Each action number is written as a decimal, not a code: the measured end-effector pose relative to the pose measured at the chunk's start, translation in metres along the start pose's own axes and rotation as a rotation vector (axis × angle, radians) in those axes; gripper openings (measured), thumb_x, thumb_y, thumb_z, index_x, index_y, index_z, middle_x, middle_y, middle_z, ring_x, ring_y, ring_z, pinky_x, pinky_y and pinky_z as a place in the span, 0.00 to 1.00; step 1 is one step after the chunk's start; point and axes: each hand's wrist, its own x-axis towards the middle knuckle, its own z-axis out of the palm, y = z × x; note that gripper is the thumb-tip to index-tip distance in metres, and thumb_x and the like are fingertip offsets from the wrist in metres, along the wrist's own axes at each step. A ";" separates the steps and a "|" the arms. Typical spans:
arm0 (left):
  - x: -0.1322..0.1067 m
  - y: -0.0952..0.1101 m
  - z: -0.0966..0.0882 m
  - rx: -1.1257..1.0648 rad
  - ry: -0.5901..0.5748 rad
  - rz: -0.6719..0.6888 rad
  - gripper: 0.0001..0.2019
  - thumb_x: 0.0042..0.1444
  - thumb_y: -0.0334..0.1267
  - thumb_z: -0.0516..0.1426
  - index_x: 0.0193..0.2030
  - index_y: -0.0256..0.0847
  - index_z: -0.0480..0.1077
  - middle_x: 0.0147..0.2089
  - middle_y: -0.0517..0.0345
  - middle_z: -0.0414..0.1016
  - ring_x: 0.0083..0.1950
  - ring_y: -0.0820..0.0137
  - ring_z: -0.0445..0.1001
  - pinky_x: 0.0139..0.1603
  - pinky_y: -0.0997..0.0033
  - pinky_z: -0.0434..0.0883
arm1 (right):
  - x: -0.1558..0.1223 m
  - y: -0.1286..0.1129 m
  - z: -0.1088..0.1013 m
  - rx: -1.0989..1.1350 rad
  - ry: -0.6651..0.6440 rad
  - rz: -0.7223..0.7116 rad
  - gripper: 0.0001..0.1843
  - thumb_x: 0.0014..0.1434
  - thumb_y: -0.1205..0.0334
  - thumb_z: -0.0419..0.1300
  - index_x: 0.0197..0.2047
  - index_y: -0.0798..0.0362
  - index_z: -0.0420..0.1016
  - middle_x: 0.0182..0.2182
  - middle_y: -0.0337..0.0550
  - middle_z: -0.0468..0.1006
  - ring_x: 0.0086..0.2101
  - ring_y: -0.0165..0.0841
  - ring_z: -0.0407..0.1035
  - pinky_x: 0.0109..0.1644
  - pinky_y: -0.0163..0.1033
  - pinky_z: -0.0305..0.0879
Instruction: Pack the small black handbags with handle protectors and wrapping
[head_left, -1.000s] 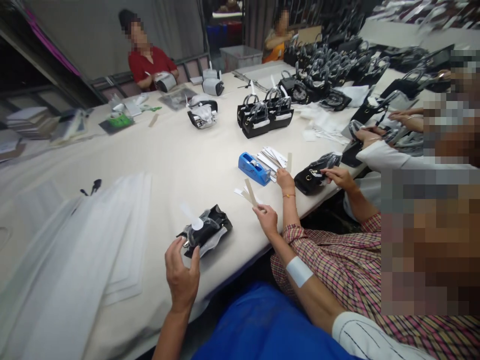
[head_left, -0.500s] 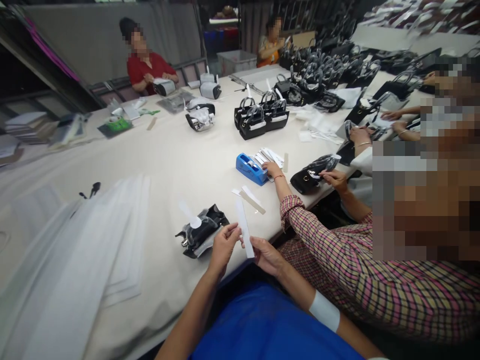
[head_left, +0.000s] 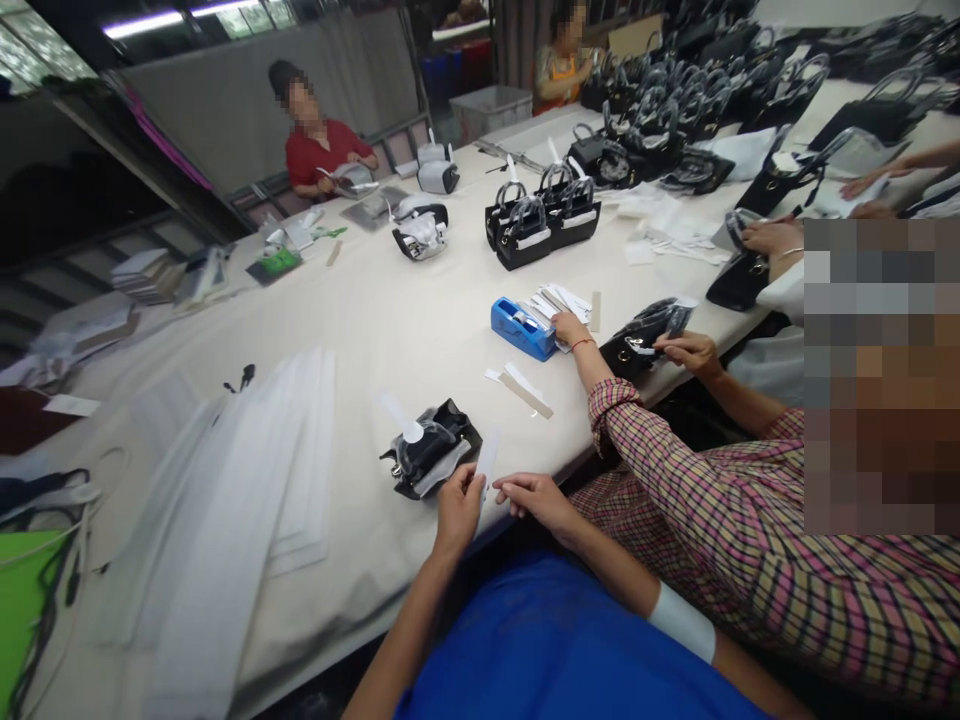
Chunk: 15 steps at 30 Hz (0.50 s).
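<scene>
My left hand (head_left: 459, 508) pinches a white paper strip (head_left: 487, 458) between thumb and fingers, near the table's front edge. Just right of the strip is my right hand (head_left: 538, 503), its index finger stretched toward the strip and the other fingers loosely bent. Nothing shows in its grasp. Behind my left hand lies a small black handbag (head_left: 431, 450) on its side, with clear wrap on its handles and a white round-ended tag (head_left: 412, 431).
Beyond lie loose strips (head_left: 529, 392) and a blue tape dispenser (head_left: 523, 328). A co-worker's hand (head_left: 574, 332) reaches beside it from the right. White sheets (head_left: 247, 480) spread at left; several black handbags (head_left: 540, 220) stand farther back. Other people sit around the table.
My right hand has come off the strip's lower end and sits slightly apart. The strip now tilts the other way in my left hand. The whole view has shifted left.
</scene>
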 end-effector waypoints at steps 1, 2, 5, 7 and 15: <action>-0.001 -0.002 -0.003 0.027 0.016 -0.003 0.12 0.52 0.44 0.58 0.37 0.38 0.75 0.32 0.56 0.77 0.34 0.66 0.72 0.37 0.69 0.66 | 0.003 -0.005 0.000 0.011 0.016 -0.019 0.21 0.52 0.48 0.63 0.44 0.55 0.79 0.33 0.44 0.80 0.24 0.26 0.65 0.28 0.34 0.58; -0.003 -0.003 -0.006 0.051 0.030 -0.009 0.12 0.52 0.44 0.58 0.36 0.38 0.75 0.30 0.56 0.77 0.32 0.67 0.71 0.35 0.69 0.66 | 0.007 -0.010 0.000 0.025 0.033 -0.039 0.22 0.53 0.48 0.63 0.46 0.54 0.78 0.35 0.44 0.80 0.25 0.26 0.65 0.28 0.34 0.58; -0.008 -0.005 -0.011 0.103 0.062 -0.021 0.12 0.52 0.45 0.59 0.33 0.38 0.75 0.27 0.58 0.75 0.29 0.68 0.70 0.32 0.71 0.64 | 0.019 -0.023 0.003 0.066 0.050 -0.097 0.23 0.51 0.48 0.65 0.46 0.54 0.77 0.33 0.41 0.79 0.25 0.26 0.65 0.28 0.34 0.58; -0.012 -0.004 -0.012 0.133 0.081 -0.024 0.12 0.51 0.46 0.59 0.33 0.38 0.75 0.28 0.58 0.75 0.30 0.69 0.70 0.32 0.71 0.65 | 0.028 -0.025 0.006 0.082 0.062 -0.126 0.18 0.50 0.49 0.65 0.37 0.55 0.78 0.25 0.38 0.75 0.23 0.25 0.63 0.27 0.34 0.56; -0.032 -0.006 -0.011 0.130 0.014 -0.101 0.17 0.52 0.53 0.58 0.32 0.39 0.72 0.27 0.55 0.76 0.30 0.66 0.75 0.33 0.69 0.71 | 0.036 -0.005 0.009 0.378 0.127 -0.054 0.18 0.46 0.49 0.69 0.26 0.55 0.72 0.18 0.35 0.71 0.21 0.23 0.59 0.27 0.32 0.54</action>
